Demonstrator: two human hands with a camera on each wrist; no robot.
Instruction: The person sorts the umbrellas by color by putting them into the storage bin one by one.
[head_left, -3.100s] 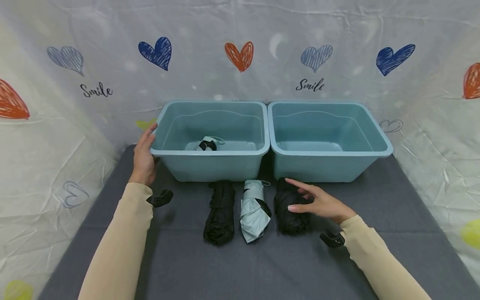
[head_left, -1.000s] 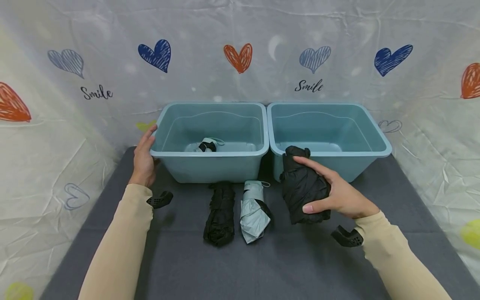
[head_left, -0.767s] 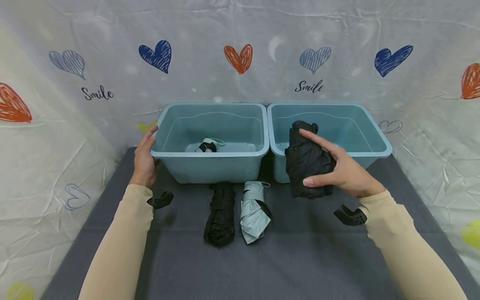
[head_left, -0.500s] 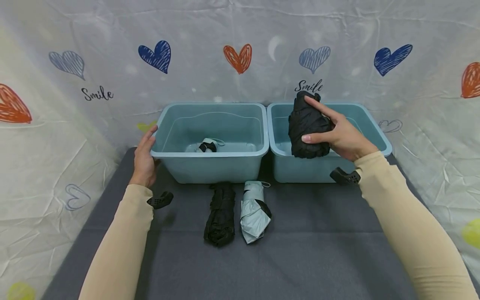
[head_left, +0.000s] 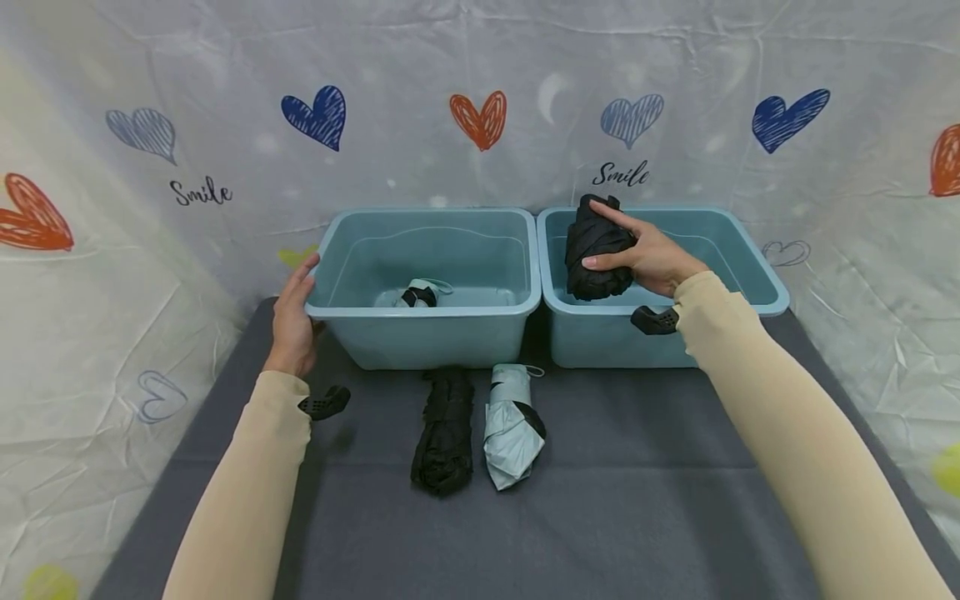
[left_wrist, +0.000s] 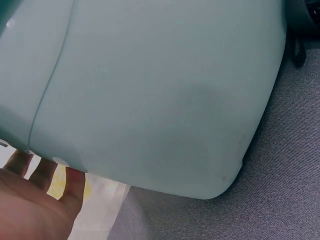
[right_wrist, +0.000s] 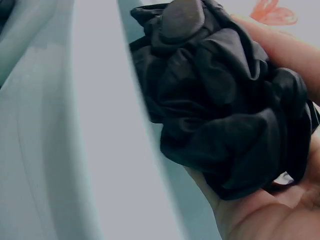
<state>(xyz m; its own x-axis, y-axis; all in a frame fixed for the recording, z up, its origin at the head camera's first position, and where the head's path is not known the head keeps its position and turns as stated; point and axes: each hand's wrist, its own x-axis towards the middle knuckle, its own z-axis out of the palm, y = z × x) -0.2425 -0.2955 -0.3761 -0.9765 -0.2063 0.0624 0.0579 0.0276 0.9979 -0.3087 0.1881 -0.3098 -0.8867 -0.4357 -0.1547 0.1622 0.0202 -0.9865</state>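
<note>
My right hand (head_left: pixel 660 258) grips a folded black umbrella (head_left: pixel 596 250) over the right light-blue bin (head_left: pixel 615 342), thumb on the near side and fingers across its top. In the right wrist view, the bundled black cloth of the umbrella (right_wrist: pixel 225 110) is beside the bin's pale rim (right_wrist: pixel 120 125). My left hand (head_left: pixel 292 333) rests against the left side of the left light-blue bin (head_left: pixel 435 342). The left wrist view shows its spread fingers (left_wrist: pixel 75 187) at the bin's edge. Inside that bin lies a pale-blue folded umbrella with black patches (head_left: pixel 418 293), partly hidden by the front rim.
On the dark grey tablecloth (head_left: pixel 600 517), another black folded umbrella (head_left: pixel 442 442) and a pale-blue one (head_left: pixel 513 442) lie side by side before the bins. A white curtain (head_left: pixel 405 142) with printed hearts hangs behind and at both sides.
My right hand took hold of the black umbrella on the table, lifted it and carried it up over the right bin, lately shifting slightly left. My left hand has stayed at the left bin.
</note>
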